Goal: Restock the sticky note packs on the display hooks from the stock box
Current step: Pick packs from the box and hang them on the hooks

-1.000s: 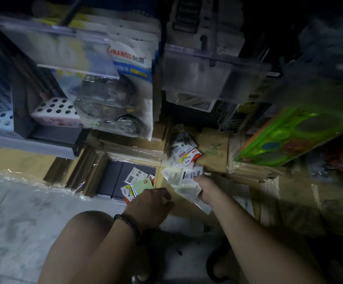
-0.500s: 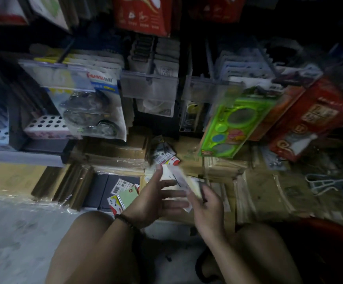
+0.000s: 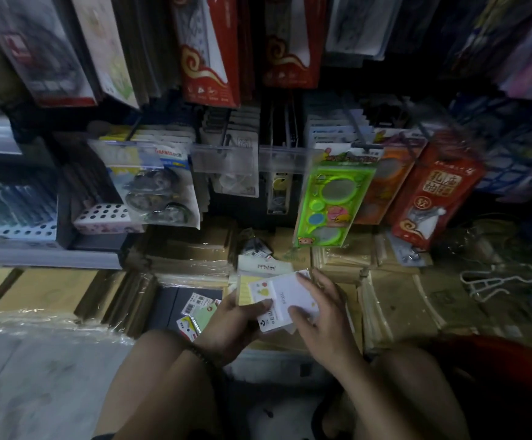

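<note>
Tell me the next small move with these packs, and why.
Probably lift the top one of the sticky note packs with the right hand and raise it toward the display hooks. Both hands grip the stack well below them: the left hand holds it, the right pinches the top pack. Which hook takes them I cannot tell.

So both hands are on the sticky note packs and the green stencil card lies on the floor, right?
Not quite. The left hand and right hand are on the sticky note packs, but the green stencil card hangs on the display; the head view shows it.
</note>
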`<action>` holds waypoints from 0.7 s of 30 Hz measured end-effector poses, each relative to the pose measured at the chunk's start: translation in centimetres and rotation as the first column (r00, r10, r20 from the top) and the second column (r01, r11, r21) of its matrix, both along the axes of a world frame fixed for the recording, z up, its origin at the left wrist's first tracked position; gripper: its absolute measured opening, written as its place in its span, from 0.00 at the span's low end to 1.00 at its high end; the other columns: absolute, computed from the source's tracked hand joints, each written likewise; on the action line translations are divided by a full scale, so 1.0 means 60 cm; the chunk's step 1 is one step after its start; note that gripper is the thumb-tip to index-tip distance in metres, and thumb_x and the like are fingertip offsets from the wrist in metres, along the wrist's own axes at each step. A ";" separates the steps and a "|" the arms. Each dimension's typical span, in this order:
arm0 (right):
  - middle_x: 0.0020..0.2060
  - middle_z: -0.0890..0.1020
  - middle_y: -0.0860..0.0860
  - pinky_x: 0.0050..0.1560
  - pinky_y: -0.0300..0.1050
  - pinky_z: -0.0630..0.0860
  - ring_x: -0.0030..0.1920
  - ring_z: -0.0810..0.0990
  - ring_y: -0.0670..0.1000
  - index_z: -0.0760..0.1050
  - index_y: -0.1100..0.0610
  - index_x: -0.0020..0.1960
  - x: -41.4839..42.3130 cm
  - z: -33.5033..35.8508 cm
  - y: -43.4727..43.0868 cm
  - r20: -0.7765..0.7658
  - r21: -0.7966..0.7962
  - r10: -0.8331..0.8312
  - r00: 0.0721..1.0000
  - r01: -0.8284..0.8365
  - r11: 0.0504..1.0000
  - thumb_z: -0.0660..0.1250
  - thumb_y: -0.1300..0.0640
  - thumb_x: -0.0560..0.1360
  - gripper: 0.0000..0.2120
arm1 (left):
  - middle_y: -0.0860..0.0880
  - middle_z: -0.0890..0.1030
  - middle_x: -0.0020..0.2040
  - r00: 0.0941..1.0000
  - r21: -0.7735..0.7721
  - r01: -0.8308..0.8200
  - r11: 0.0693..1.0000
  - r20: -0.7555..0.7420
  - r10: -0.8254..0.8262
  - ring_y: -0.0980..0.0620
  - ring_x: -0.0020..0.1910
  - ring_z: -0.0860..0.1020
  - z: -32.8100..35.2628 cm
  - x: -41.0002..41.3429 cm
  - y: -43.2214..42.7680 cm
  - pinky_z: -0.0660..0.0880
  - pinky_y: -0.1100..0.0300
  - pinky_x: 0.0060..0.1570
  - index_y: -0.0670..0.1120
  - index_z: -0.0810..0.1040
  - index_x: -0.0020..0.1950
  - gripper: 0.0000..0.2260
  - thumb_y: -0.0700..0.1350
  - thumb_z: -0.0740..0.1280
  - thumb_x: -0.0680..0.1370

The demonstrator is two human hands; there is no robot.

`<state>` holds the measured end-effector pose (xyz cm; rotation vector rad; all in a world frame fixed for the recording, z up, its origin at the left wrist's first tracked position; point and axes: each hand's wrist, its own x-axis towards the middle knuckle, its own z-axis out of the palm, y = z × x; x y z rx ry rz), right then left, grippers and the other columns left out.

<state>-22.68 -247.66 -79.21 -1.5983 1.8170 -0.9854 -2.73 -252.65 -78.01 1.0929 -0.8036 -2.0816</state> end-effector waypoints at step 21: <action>0.50 0.88 0.51 0.39 0.46 0.83 0.46 0.89 0.54 0.82 0.44 0.59 -0.052 0.392 0.089 0.405 -0.243 0.092 0.910 0.010 0.970 0.73 0.68 0.79 0.19 | 0.37 0.86 0.60 0.984 -0.520 -0.165 0.838 -0.026 0.177 0.35 0.52 0.87 0.374 -0.006 0.054 0.86 0.44 0.42 0.41 0.78 0.68 0.15 0.34 0.69 0.81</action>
